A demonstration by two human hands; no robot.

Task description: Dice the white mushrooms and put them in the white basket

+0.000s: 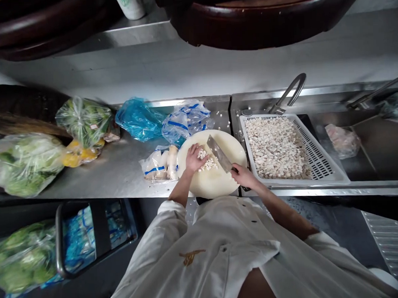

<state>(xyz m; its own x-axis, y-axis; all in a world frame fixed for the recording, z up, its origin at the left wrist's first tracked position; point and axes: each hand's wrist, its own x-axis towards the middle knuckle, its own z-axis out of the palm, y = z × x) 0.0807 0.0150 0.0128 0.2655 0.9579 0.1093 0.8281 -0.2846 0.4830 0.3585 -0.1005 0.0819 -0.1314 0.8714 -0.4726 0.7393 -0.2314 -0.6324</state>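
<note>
On the round cutting board (203,187), the left hand (193,158) lies palm-down, grip apart, against the diced white pieces (210,163), which look light, soft and probably slippery, best gathered under spread fingers. Right of them, the cleaver (220,154), stiff and likely weighty, suits a handle hold; the right hand (243,176) is clamped there, forearm slanting outward.

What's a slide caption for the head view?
Right hand holding a knife, left hand at the white cubes on a round cutting board.

Steel counter (98,180), round cutting board (205,184), blue plastic bag (140,119), bagged greens (31,163)
</note>
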